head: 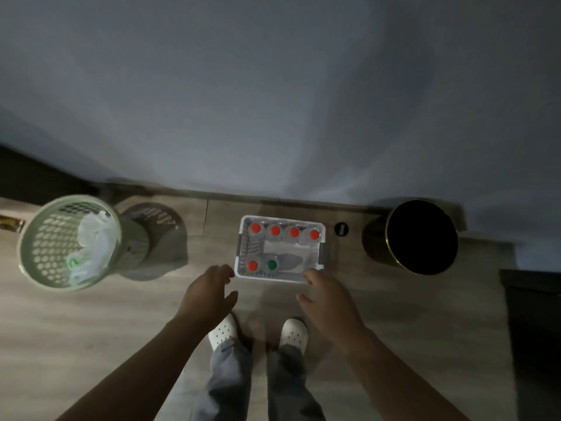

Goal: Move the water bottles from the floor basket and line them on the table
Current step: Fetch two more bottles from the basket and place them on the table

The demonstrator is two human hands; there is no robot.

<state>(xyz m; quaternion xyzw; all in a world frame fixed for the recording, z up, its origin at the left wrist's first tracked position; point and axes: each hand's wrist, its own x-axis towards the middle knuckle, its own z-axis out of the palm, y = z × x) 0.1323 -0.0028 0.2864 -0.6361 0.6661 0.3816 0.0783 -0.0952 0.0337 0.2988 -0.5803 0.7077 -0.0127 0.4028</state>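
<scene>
Six water bottles point(275, 230) are standing upright in a white floor basket point(274, 278) near the wall: four red-capped ones are lining the far side, while another red-capped bottle point(252, 265) and a green-capped bottle point(272, 264) are sitting side by side at the near left. The left hand point(209, 296) and right hand point(328, 302) are hovering at the basket's near corners, fingers spread loosely, holding nothing; whether they are touching the rim is unclear. White clogs point(294, 332) are standing just behind. A green perforated bin point(45, 238) is sitting left, and a black bin point(422, 237) right.
</scene>
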